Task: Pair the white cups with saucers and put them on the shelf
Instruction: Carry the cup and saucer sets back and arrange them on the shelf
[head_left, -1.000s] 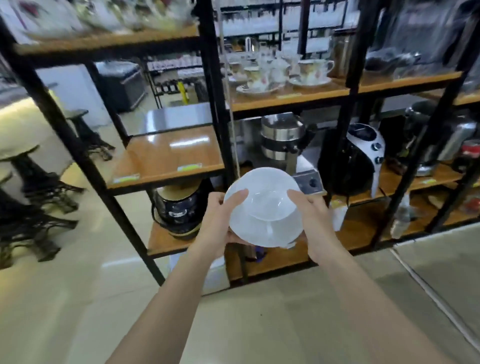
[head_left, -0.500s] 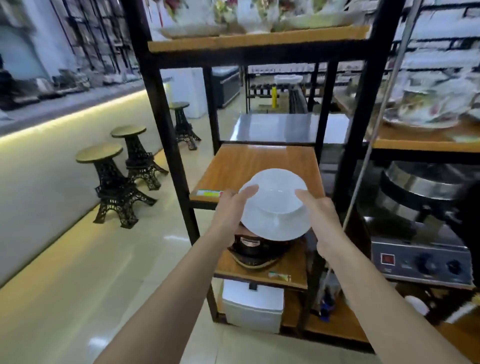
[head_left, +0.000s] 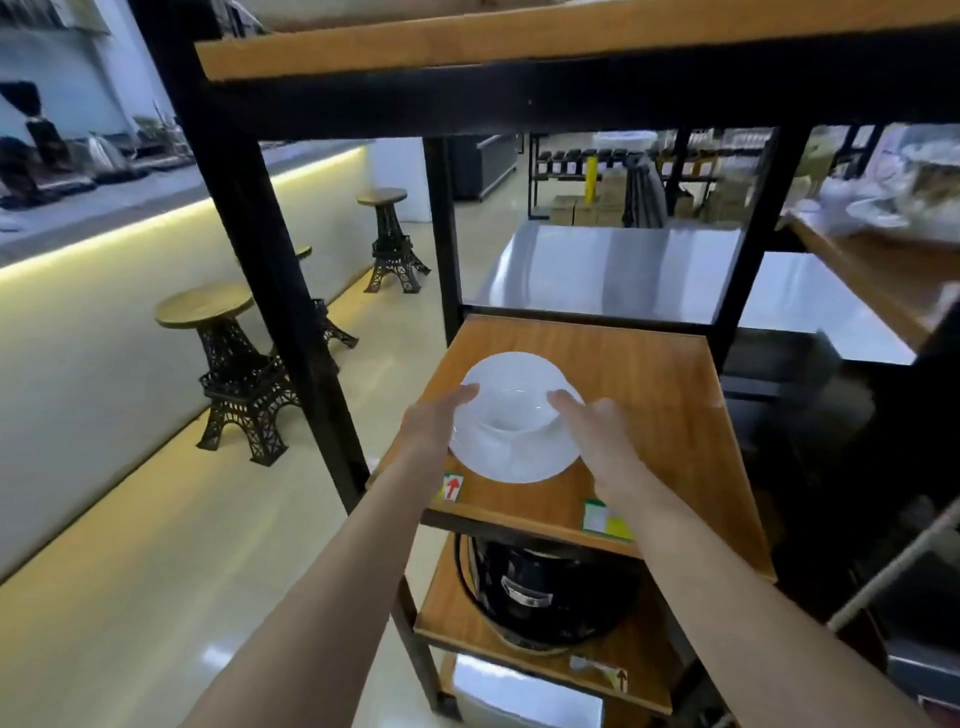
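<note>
- We note a white cup (head_left: 511, 392) seated on a white saucer (head_left: 514, 452); both look like smooth, glossy ceramic. The cup is round and wide-mouthed, the saucer a shallow disc with a broad rim.
- Pair sits over the middle wooden shelf (head_left: 649, 395), near its front half. We cannot tell whether the saucer touches the board or is just above it.
- Left hand (head_left: 434, 423): fingers curled against the left edge of cup and saucer, gripping the pair.
- Right hand (head_left: 597, 434): fingers spread along the right side of the cup and saucer rim; the view is blurred, and we cannot tell whether they press the ceramic or rest just beside it.
- Shelf board: orange-brown wood grain, satin sheen, flat rectangle, carried in a black metal frame (head_left: 249, 218) of square posts.
- Front edge labels: a small tag with a red arrow (head_left: 452, 487) pointing up at left; a green, white and yellow tag (head_left: 605, 517) at right. No writing legible on either.
- Shelf below holds a black rounded appliance (head_left: 540, 592), glossy, with a silver badge we cannot read.
- Left, on the pale polished floor: stools (head_left: 228, 364) with round wooden tops and black lattice bases shaped like towers.
- Behind the shelf, a brushed steel worktop (head_left: 608, 265), reflective.
</note>
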